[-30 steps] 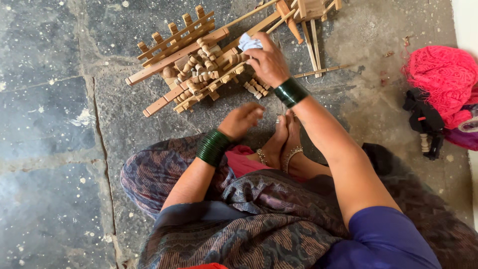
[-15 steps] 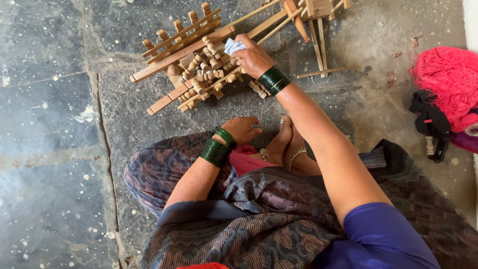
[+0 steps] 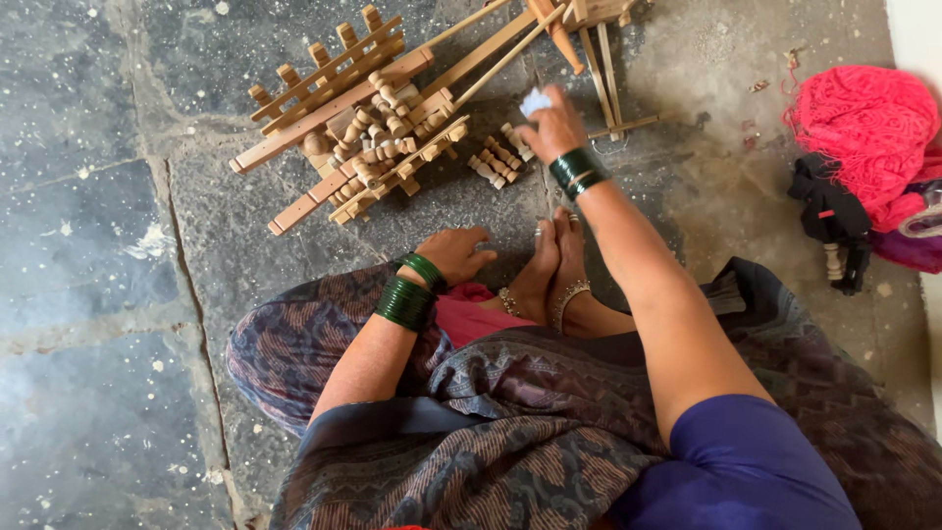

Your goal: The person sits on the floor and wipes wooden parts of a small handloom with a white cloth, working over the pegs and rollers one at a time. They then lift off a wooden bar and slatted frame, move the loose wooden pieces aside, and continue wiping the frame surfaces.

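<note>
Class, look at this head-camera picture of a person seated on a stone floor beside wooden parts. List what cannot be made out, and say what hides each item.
- White scrap, head view: mostly covered by the right hand; its kind and the grip on it are unclear.
- Wooden frame: cut off by the top edge.
- Left hand: fingertips curl out of sight near the feet; any contents are hidden.
- Dark bundle beside the pink cloth: too small to identify.
</note>
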